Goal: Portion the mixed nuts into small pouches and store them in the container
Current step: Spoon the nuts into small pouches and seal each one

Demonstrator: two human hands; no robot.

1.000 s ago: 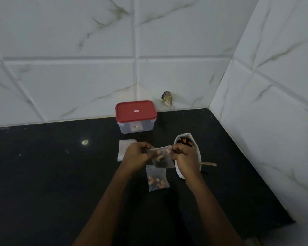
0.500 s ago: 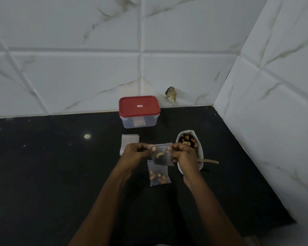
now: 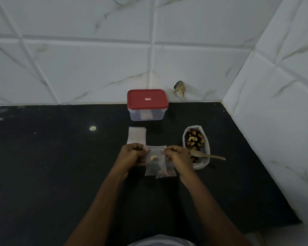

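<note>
Over the last second the pinch points have moved out to the top corners of the pouch (image 3: 155, 161). The left hand (image 3: 132, 154) and right hand (image 3: 178, 157) each pinch one corner. The pouch hangs upright, overlapping a filled pouch (image 3: 168, 172) on the counter. The seal is probably closed, and the container (image 3: 147, 107) is still lidded.

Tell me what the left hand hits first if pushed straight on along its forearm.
Probably the flat stack of empty pouches just beyond the left hand; if it passes above those, the red-lidded container behind. Height is unclear.
</note>
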